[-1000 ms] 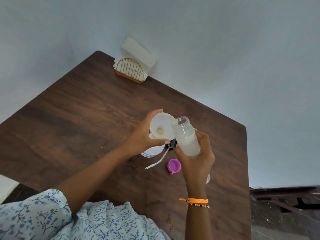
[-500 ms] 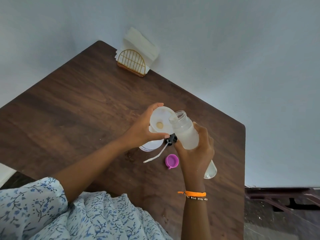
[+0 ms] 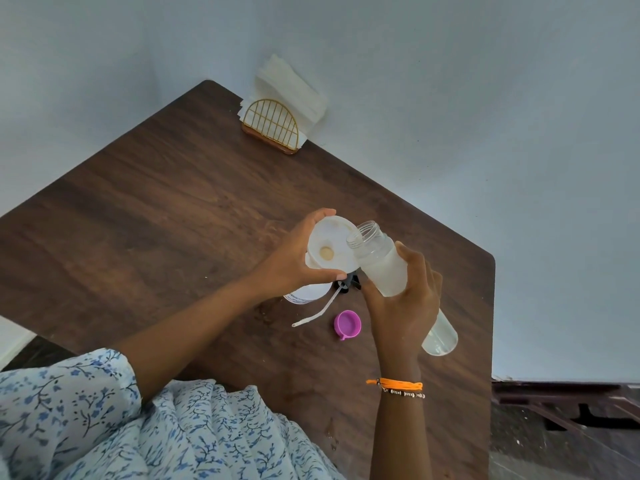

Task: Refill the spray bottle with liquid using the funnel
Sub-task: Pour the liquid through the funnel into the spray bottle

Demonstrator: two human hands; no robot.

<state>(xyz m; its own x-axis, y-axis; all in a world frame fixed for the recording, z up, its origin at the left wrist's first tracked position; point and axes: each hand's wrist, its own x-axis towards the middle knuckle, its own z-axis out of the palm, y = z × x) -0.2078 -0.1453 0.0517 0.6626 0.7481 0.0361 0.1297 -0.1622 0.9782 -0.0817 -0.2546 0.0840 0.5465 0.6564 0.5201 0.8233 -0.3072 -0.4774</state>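
While tilted, bottle (image 3: 382, 263) beside funnel (image 3: 330, 249)

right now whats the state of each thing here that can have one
clear bottle: uncapped, tilted, mouth over the funnel rim, gripped by the right hand
funnel: held at its rim by the left hand, seated over the white spray bottle
white spray bottle: open, standing on the table
spray head: off, lying on the table with its tube
purple cap: off, lying on the table
napkin holder: upright, filled with napkins
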